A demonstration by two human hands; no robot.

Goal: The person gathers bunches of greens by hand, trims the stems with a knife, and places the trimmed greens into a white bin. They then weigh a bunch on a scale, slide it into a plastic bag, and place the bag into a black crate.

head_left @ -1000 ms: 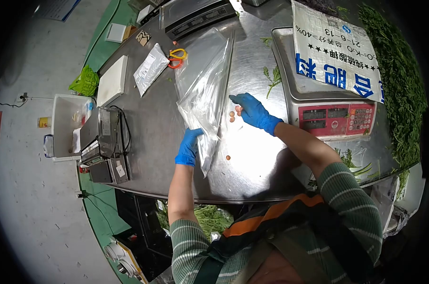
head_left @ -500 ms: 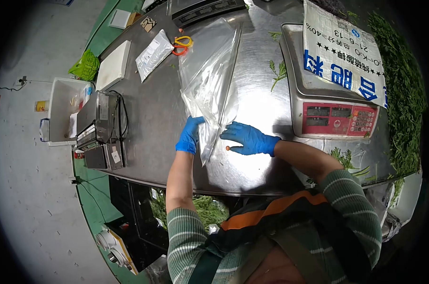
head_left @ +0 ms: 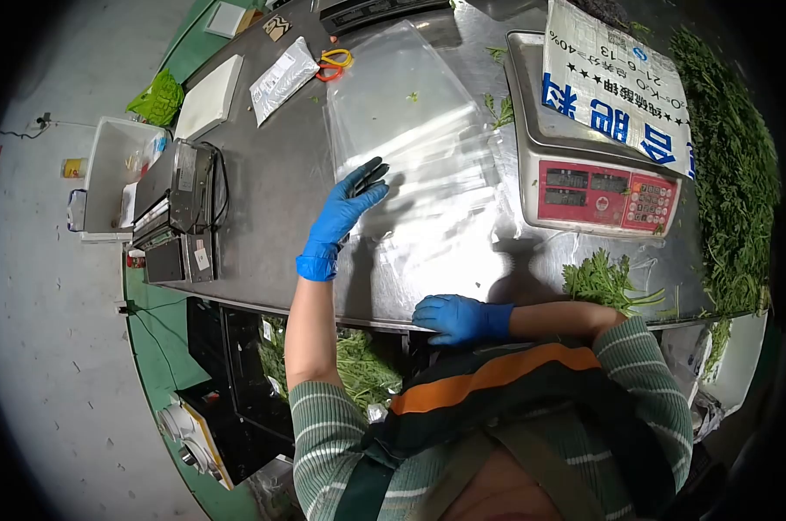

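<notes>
Several clear plastic bags [head_left: 393,91] lie spread flat and overlapping on the metal table, with bright glare across their lower part. My left hand [head_left: 339,215], in a blue glove, is over their left side with fingers stretched out and apart. Its fingertips look dark, and whether that is shadow or some object I cannot make out. Below the bags, at the table's front edge, my right hand [head_left: 462,319] is in a matching glove, its thumb and fingers apart and nothing visible in it. A small leaf [head_left: 414,96] is on the bags.
On the right stands a scale [head_left: 605,195] with a white printed sack [head_left: 618,82] on its pan. Leafy greens [head_left: 727,165] are heaped beyond it, with a loose bunch [head_left: 601,282] in front. Scissors [head_left: 334,63], a silver packet [head_left: 283,81] and a black machine [head_left: 180,208] are left.
The bags were bunched into a narrow fold and now lie spread out to the right. My left hand has moved up over them; my right hand has drawn back to the table edge.
</notes>
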